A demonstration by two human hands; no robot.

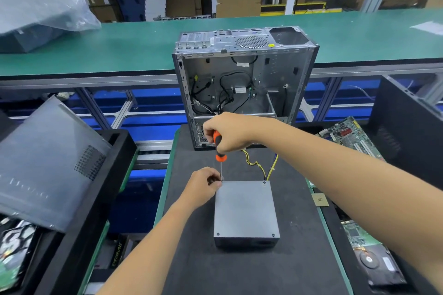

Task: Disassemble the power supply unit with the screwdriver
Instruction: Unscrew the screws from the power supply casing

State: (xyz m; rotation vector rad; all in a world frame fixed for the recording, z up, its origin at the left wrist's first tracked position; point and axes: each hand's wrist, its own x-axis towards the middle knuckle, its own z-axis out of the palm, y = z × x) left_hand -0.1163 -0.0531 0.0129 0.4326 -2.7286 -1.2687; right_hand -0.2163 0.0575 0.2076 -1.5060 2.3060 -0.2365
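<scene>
**benchrat:** Grey power supply unit [245, 209] sits flat on the black mat [191, 258]. Right hand [230, 133] is wrapped round the orange screwdriver [219, 148], tip at the far-left corner.

**psu_guy:** Left hand [203, 185] pinches the shaft there. Looks like first screw; next needs steady downward turning.

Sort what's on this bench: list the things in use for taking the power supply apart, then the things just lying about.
In use:
- power supply unit, on the black mat
- screwdriver, gripped by the right hand, tip at the unit's far left corner
- left hand, pinching the shaft near the tip

Lying about:
- open computer case
- side panel
- motherboard
- hard drive
- plastic bag
</scene>
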